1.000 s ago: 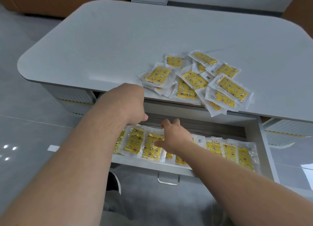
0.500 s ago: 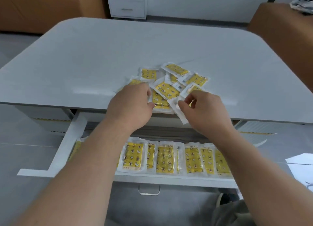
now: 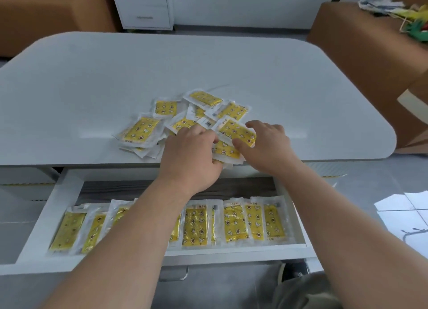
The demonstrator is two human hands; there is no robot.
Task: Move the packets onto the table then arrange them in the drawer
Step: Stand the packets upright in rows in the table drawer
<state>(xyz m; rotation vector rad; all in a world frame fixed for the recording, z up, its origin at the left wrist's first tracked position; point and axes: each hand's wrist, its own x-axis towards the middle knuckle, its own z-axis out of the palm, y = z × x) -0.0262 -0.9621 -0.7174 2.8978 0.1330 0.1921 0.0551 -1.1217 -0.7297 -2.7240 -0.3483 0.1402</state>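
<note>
Grips are both closed: on the worktop (image 3: pixel 92 88), just above the open drawer (image 3: pixel 58 199), the left grip (image 3: pixel 192 153) curls round the near edge of the pile (image 3: pixel 143 129) and the right grip (image 3: pixel 266 144) pinches the top packet (image 3: pixel 236 130). Steady the pile, peel that one packet clear, then lay it flat beside the drawer's row (image 3: pixel 234 223).

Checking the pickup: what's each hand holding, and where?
The right hand pinches a yellow packet by its right end, between thumb and fingers. The left hand appears to grip the lower packet at its left end, thumb underneath.
</note>
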